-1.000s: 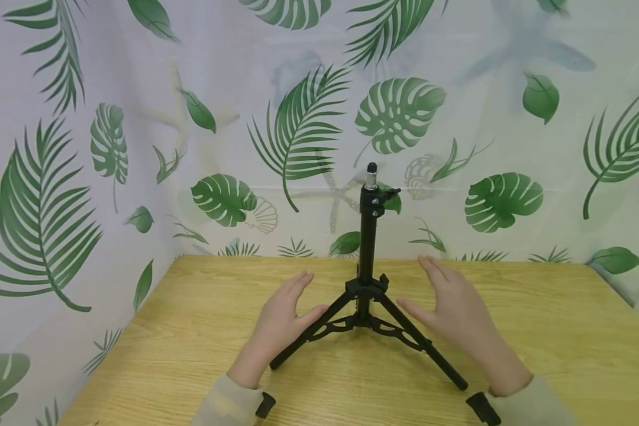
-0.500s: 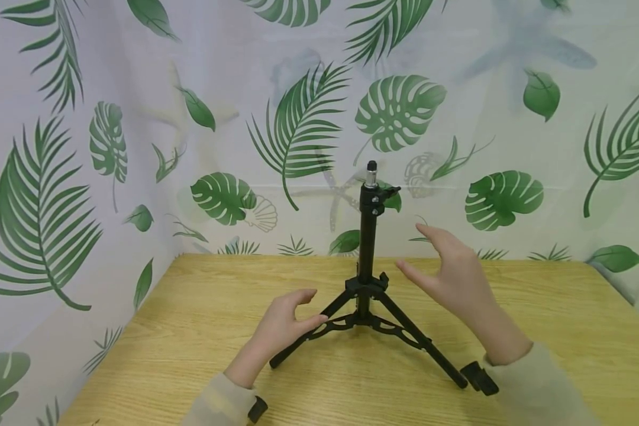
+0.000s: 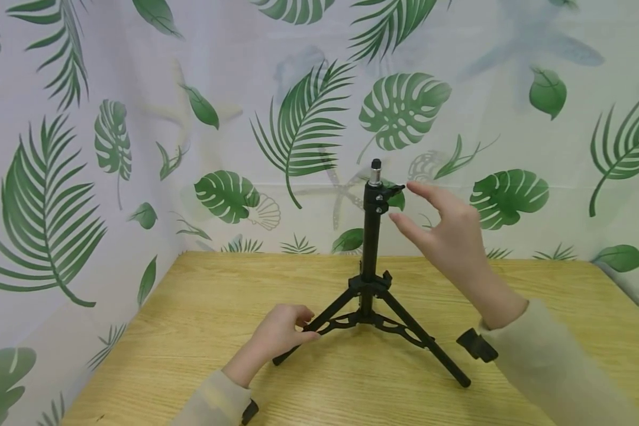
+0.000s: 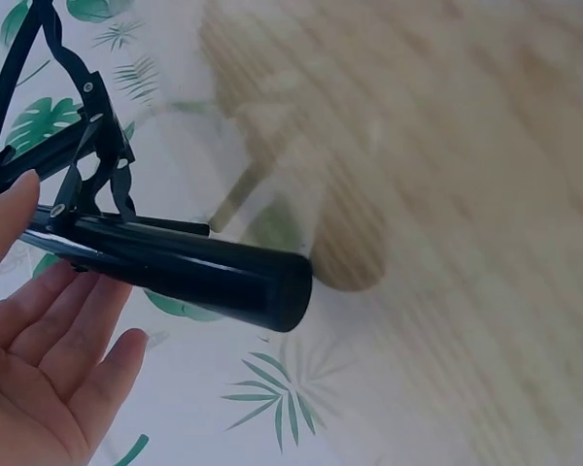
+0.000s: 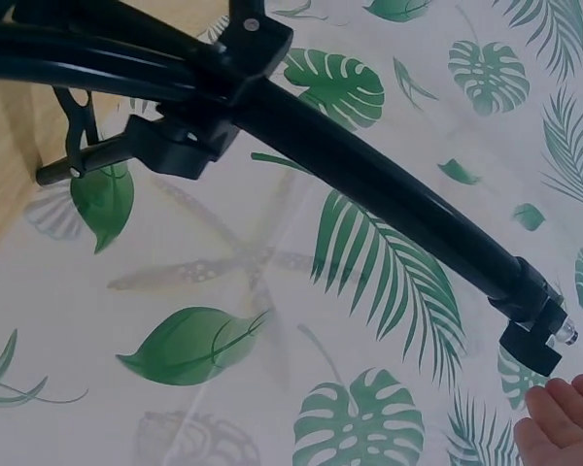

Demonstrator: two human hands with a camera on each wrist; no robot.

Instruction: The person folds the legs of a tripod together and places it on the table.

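Observation:
A black tripod light stand (image 3: 370, 242) stands upright on the table with its legs spread. Its silver-and-black tip (image 3: 376, 171) points up. My left hand (image 3: 281, 329) is at the left leg (image 3: 330, 309), thumb on the near side. In the left wrist view, the fingers of that left hand (image 4: 63, 349) lie loosely extended behind the leg (image 4: 194, 267). Higher up, my right hand (image 3: 455, 236) has thumb and forefinger spread beside the locking knob (image 3: 396, 190) near the top. The right wrist view shows its fingertips (image 5: 554, 413) just short of that knob (image 5: 531, 348).
The wood-grain table (image 3: 191, 355) runs back to a white curtain (image 3: 309, 35) printed with green leaves, which also covers the left side. A second knob (image 3: 386, 277) sits at the stand's leg collar. Black straps (image 3: 477, 345) show at the cuffs.
My right hand has risen from beside the stand's lower part to its top knob. My left hand has sunk slightly along the left leg, its fingers bending more. The stand has stayed in place.

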